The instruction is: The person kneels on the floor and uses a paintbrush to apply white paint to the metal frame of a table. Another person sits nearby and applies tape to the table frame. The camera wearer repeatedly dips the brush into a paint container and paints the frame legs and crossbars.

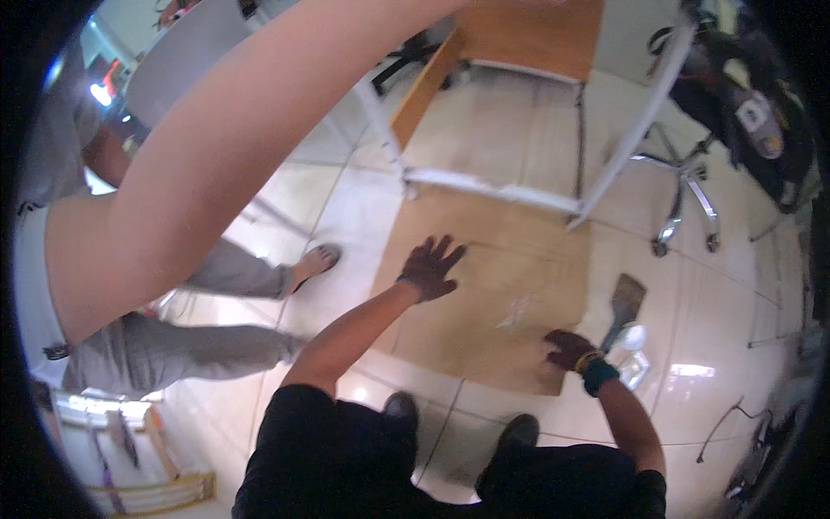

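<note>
My left hand (432, 268), in a dark brown work glove, is spread over a brown sheet (484, 320) that lies on the tiled floor, like cardboard or kraft paper. My right hand (571, 350), gloved too with a green cuff, is by the sheet's right edge with its fingers pointing left and apart. Neither hand holds anything that I can see; whether they press on the sheet I cannot tell. A flat brush or scraper (628, 298) with a dark handle lies just beyond my right hand. Small whitish marks (519, 310) show on the sheet.
A white metal frame (493, 188) with wooden panels (536, 39) stands at the sheet's far edge. Another person's arm (233, 147) crosses the upper left; their sandalled foot (318, 262) is near. White items (634, 337) and a wheeled chair base (687, 177) are at right.
</note>
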Action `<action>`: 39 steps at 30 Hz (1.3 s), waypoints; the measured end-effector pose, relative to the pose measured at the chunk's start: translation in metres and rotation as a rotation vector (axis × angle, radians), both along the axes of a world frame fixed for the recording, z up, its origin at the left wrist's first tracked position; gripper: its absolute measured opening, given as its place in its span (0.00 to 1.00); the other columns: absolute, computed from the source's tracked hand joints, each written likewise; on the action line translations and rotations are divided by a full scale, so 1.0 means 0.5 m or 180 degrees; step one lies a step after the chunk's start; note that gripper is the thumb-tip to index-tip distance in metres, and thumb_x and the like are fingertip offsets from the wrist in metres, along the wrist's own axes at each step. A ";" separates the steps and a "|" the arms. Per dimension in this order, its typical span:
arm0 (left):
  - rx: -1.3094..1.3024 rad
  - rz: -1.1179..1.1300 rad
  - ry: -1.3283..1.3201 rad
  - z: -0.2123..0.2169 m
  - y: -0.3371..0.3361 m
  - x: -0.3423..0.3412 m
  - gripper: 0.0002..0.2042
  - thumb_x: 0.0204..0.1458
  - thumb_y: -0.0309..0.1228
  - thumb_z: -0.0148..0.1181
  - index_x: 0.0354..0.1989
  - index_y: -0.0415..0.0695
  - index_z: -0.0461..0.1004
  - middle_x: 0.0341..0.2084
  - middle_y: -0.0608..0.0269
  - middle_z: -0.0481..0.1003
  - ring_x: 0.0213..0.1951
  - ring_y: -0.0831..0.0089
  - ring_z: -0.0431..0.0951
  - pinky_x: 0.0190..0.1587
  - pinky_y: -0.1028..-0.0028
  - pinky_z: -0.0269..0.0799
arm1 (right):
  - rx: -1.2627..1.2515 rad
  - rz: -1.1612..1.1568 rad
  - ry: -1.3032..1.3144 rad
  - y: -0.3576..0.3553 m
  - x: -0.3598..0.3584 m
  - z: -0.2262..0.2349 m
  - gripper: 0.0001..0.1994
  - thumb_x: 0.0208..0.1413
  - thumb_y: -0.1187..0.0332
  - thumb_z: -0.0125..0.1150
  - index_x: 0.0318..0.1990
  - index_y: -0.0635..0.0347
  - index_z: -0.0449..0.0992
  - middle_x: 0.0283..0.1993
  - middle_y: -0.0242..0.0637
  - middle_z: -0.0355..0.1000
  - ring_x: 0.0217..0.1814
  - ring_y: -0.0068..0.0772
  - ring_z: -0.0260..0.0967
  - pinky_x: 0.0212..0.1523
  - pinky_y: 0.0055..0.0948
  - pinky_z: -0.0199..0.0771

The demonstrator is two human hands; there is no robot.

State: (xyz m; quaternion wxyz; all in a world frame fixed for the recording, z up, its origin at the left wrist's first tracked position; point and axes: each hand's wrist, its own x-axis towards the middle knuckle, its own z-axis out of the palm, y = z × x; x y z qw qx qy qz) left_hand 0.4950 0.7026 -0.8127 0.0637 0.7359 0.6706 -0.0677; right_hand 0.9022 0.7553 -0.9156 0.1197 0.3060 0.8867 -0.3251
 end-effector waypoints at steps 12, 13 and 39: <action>-0.0784 0.0057 0.0134 0.050 -0.005 0.029 0.37 0.49 0.56 0.48 0.66 0.57 0.45 0.65 0.52 0.47 0.63 0.47 0.50 0.58 0.52 0.57 | -0.0011 -0.0218 -0.0404 0.019 -0.037 0.122 0.29 0.52 0.51 0.52 0.59 0.54 0.62 0.62 0.44 0.58 0.64 0.45 0.55 0.63 0.37 0.54; -0.0786 0.0040 0.0133 0.050 -0.007 0.029 0.37 0.49 0.56 0.48 0.66 0.57 0.45 0.65 0.52 0.47 0.63 0.47 0.50 0.58 0.52 0.57 | 0.0036 -0.0225 -0.0380 0.018 -0.040 0.123 0.29 0.52 0.51 0.52 0.59 0.54 0.61 0.62 0.44 0.58 0.64 0.45 0.55 0.64 0.37 0.54; -0.0924 -0.0213 0.0103 0.038 -0.041 0.008 0.37 0.50 0.56 0.46 0.66 0.53 0.46 0.64 0.53 0.48 0.63 0.49 0.50 0.59 0.53 0.56 | 0.0332 -0.0497 -0.0241 0.024 -0.065 0.193 0.31 0.51 0.51 0.54 0.61 0.55 0.59 0.63 0.46 0.57 0.63 0.48 0.56 0.62 0.39 0.56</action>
